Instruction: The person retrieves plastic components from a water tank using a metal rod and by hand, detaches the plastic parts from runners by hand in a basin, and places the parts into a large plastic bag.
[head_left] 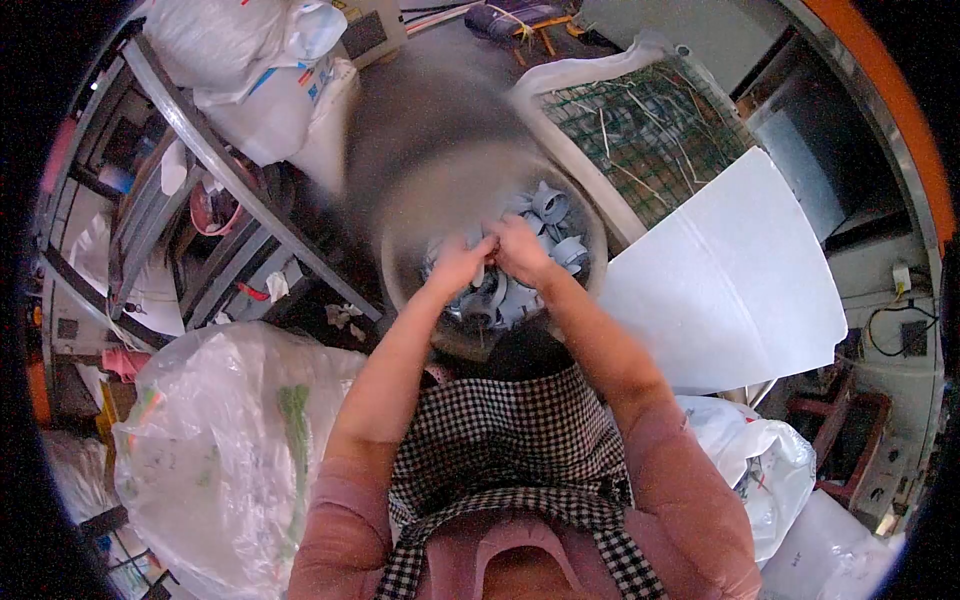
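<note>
Both hands meet over a round tub (597,225) that holds several grey plastic fittings (550,203) with ring-like ends. My left hand (462,264) has its fingers closed at the middle of the pile. Touching it from the other side, my right hand (518,247) is closed too. A grey plastic fitting shows partly between the fingertips, and most of it is hidden by them. A hazy smear across the view blurs the back of the tub.
Left of the tub stands a metal rack (230,170). A large clear plastic bag (225,450) bulges at the lower left. To the right lie a white sheet (730,280) and a pale-framed box with green netting (640,130). White bags (765,470) sit at the lower right.
</note>
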